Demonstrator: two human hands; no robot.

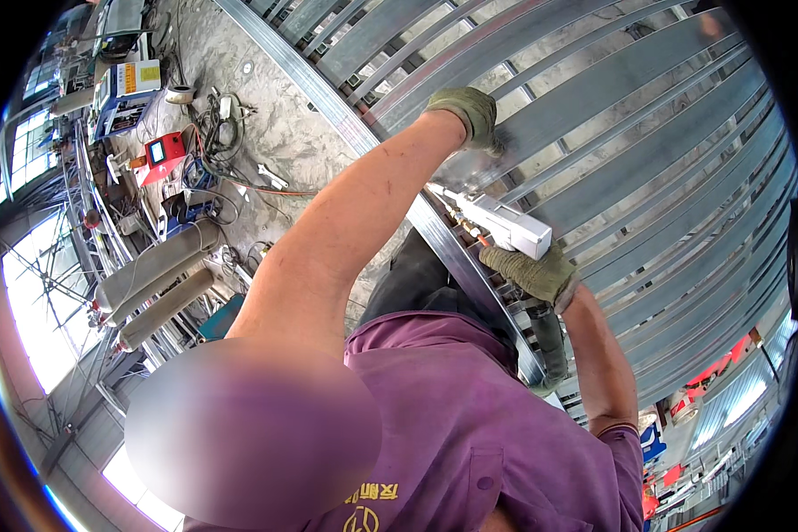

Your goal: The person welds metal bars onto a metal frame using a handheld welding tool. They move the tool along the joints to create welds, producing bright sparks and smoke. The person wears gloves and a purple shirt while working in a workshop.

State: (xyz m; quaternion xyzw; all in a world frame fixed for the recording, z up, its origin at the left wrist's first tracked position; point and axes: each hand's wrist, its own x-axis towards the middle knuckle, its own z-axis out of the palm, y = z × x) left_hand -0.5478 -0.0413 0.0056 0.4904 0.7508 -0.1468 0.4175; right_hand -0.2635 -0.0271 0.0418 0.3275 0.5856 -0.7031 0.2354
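Observation:
My right hand (534, 271), in a green-grey knit glove, is closed round the rear of a white, boxy handheld welding gun (508, 223). The gun's narrow nozzle points to the upper left, low over the edge of a grey metal frame (457, 252). Brass-coloured fittings (457, 215) run along its near side. Farther off, my left hand (468, 115), in the same kind of glove, curls down over a metal slat (410, 106). Its fingertips are partly hidden, and greyish haze hangs just below them, near the nozzle.
Long parallel slats (656, 133) with gaps between them fill the right side. On the left floor stand a red box with a screen (160, 156), a blue-and-white machine (133, 91), tangled cables (226, 124) and grey gas cylinders (155, 270). A wrench-like tool (272, 176) lies nearby.

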